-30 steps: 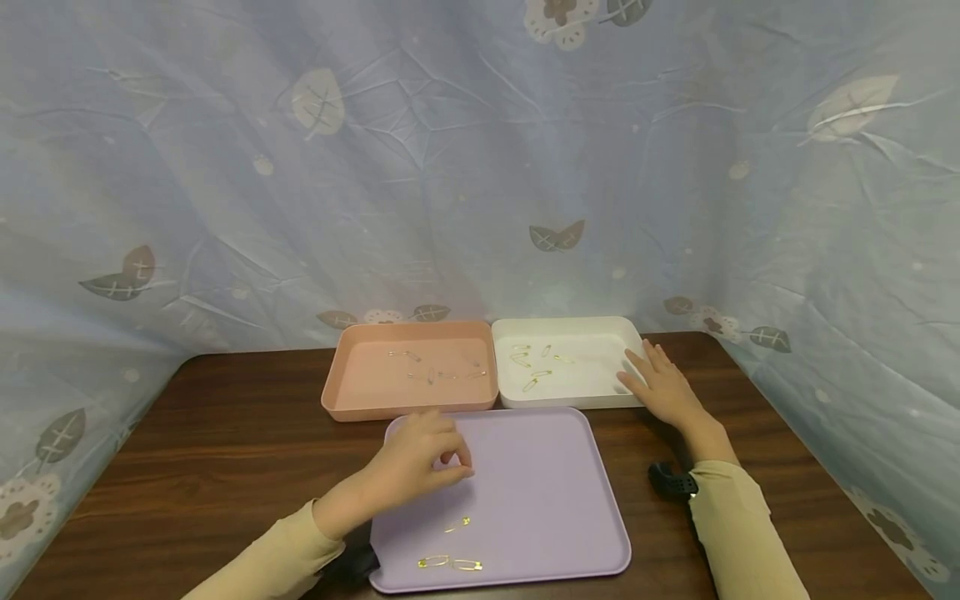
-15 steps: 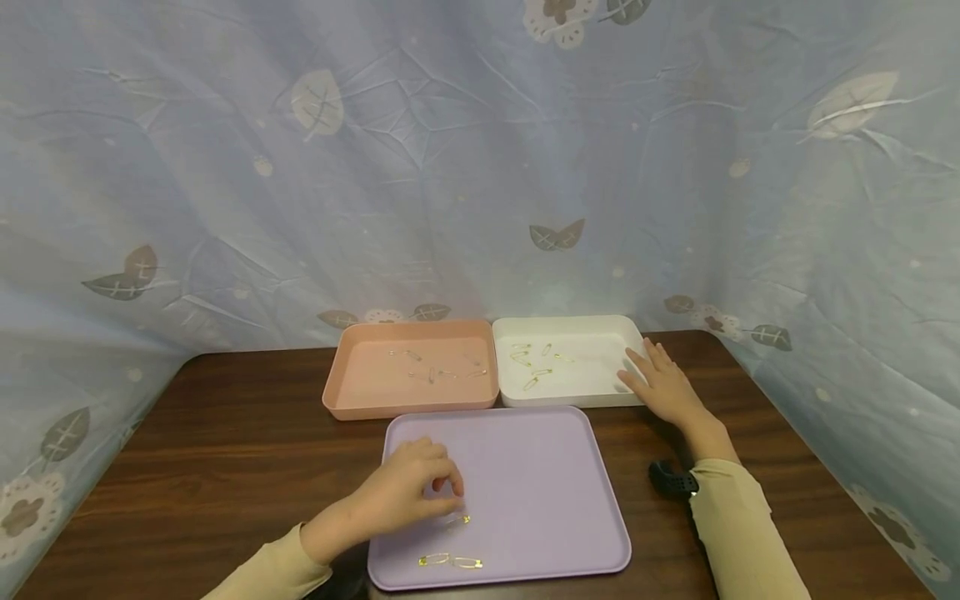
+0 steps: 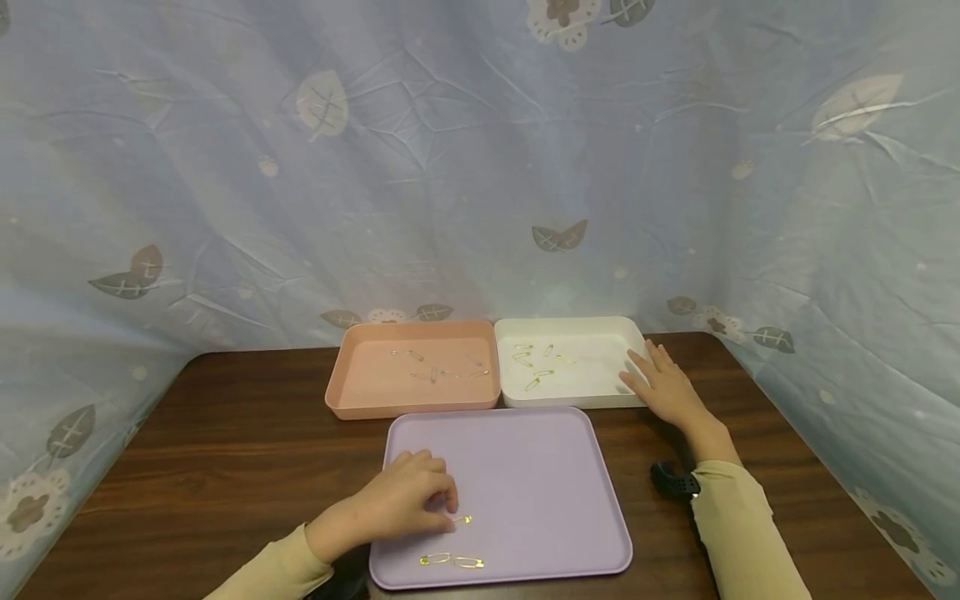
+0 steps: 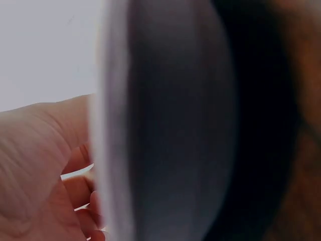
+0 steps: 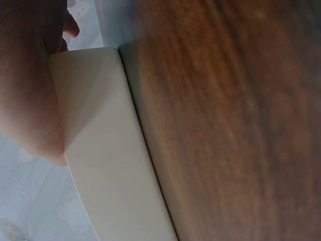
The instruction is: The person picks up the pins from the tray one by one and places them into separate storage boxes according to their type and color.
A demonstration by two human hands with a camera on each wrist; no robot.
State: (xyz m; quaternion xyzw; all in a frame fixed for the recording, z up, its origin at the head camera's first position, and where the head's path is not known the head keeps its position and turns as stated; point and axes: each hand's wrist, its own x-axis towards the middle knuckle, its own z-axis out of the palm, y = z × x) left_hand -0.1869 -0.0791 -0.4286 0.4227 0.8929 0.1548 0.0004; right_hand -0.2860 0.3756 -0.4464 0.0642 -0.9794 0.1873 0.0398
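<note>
Pickup step: left hand curled over gold pin on purple tray, fingertips at it (pinch unconfirmed). Right hand flat on white tray. Next: fine lift.

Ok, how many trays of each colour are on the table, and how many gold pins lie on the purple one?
Pink tray: 1
White tray: 1
Purple tray: 1
Gold pins on the purple tray: 3
Total: 6
</note>
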